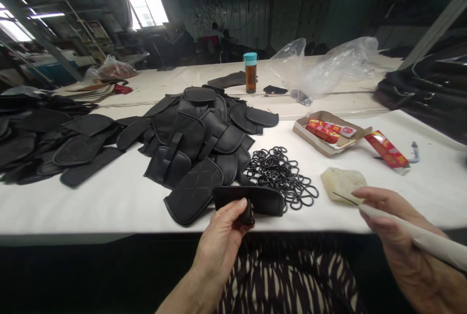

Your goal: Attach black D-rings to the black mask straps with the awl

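Observation:
My left hand [222,236] is closed on a black leather piece [251,200] with a strap, held at the table's front edge. My right hand [394,229] grips a long white tool [419,238] with a thin dark needle tip that points at a pale waxy lump [345,183] on the table. A heap of black metal rings [280,170] lies just behind the held piece. A pile of black leather pieces [197,134] sits left of the rings.
More black pieces [54,141] spread at the far left. An open cardboard box [328,134] holds red packets; another red packet [386,149] lies beside it. An amber bottle with a teal cap [250,73] and clear plastic bags [328,68] stand farther back.

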### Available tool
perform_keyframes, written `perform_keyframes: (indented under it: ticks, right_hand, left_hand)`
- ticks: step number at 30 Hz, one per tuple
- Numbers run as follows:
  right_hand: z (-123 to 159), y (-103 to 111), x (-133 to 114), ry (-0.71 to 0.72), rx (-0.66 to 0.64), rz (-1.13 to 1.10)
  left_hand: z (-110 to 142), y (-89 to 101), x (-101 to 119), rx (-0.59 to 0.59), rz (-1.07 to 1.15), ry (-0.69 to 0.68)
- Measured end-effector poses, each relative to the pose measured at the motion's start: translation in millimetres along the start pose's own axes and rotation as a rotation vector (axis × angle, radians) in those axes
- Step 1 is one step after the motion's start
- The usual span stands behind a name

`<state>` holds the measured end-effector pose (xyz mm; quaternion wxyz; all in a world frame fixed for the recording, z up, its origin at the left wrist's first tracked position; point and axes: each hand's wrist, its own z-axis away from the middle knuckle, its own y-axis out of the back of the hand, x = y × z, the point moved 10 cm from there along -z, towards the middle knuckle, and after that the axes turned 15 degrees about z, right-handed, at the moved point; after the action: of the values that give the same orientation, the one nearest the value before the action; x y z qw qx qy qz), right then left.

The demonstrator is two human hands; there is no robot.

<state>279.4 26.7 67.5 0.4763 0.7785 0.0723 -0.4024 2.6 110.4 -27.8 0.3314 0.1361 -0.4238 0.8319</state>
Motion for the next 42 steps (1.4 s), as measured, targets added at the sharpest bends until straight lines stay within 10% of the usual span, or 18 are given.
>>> perform_keyframes:
  ticks: [5, 42]
  right_hand:
    - [10.0, 7.6, 35.4, -0.254, 0.143, -0.139]
    - [-31.8, 2.0, 36.1, -0.169, 0.161, 0.148]
  left_hand:
    - [-16.7, -12.7, -2.0, 0.023, 0.115, 0.047]
    - [-36.8, -30.5, -10.8, 0.007, 0.044, 0.053]
